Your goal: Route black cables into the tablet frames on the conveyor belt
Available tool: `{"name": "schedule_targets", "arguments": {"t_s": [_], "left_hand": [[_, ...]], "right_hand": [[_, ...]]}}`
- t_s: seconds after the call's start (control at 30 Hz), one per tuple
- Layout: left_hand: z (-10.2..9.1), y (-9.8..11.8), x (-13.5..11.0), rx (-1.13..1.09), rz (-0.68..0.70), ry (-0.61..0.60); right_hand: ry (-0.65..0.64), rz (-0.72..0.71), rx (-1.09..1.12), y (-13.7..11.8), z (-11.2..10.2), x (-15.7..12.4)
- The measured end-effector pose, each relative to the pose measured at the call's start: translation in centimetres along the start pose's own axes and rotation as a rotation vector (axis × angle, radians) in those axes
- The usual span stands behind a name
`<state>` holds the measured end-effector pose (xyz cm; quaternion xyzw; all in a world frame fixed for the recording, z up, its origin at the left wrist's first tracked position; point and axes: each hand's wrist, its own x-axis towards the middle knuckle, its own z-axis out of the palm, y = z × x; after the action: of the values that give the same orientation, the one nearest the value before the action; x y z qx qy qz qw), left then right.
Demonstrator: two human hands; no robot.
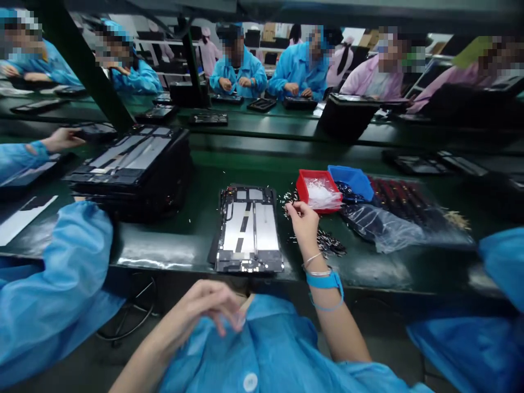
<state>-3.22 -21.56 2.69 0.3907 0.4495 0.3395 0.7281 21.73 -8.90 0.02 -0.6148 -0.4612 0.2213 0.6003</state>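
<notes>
Green matting covers the worktop [172,240], which spans the whole station.

1. Far left: a co-worker's blue sleeve [53,273] overhangs the near edge.
2. Behind it, a stack of black trays [126,164] stands back from that edge. I judge it is parked there to stay clear of the working area.
3. The person's left hand [208,308] hangs below the near edge, over the lap, touching nothing on the worktop. Its fingers are loosely curled and blurred. I cannot tell whether they are closed or hold anything.
4. Directly ahead, the tablet chassis [249,229] lies flat, open side up, with one short side along the near edge. It seems squared to the person so that either hand can reach every part.
5. The right hand [305,224] is raised just beside the chassis's far right corner. Thumb and forefinger are pressed together in a pinch. What lies between them, if anything, is too small to make out.
6. A blue wrist strap [325,281] circles that wrist.
7. Just beyond the right hand sits a red bin [301,191] of pale small parts, touching a blue bin [352,177] on its right. Both look placed for a short reach.
8. Loose dark parts [331,243] lie scattered near the wrist.
9. Further right, a clear plastic bag [385,226] partly covers a tray of dark strips [405,199].
10. At the right end, another co-worker's sleeve [503,262] overhangs the near edge.
</notes>
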Motion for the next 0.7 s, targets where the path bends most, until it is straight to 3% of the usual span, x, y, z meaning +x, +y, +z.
{"name": "schedule_targets", "arguments": {"t_s": [0.03, 0.1, 0.17, 0.2, 0.3, 0.37, 0.5, 0.7], "left_hand": [[-1.3, 0.3, 0.0, 0.119, 0.068, 0.041], [-3.5, 1.0, 1.5, 0.256, 0.332, 0.290], [-4.6, 1.3, 4.6, 0.233, 0.544, 0.505], [-4.6, 1.3, 6.3, 0.196, 0.569, 0.519], [-3.5, 0.9, 10.3, 0.133, 0.458, 0.390], [-2.4, 0.5, 11.0, 0.102, 0.383, 0.328], [-1.3, -0.5, 9.4, 0.064, 0.323, 0.263], [-2.2, -0.7, 8.2, 0.209, 0.362, 0.205]], "right_hand": [[-0.010, 0.017, 0.004, 0.2, 0.2, -0.3], [-0.036, 0.059, 0.024, 0.5, 0.8, -1.0], [-0.061, 0.099, 0.058, 0.8, 1.5, -1.7], [-0.068, 0.113, 0.074, 0.8, 1.9, -2.0], [-0.069, 0.140, 0.108, 0.6, 2.9, -2.7], [-0.073, 0.180, 0.159, 0.2, 3.3, -2.9], [-0.092, 0.283, 0.195, -0.7, 2.7, -3.8], [-0.030, 0.355, 0.148, -1.5, 0.1, -3.9]]}}
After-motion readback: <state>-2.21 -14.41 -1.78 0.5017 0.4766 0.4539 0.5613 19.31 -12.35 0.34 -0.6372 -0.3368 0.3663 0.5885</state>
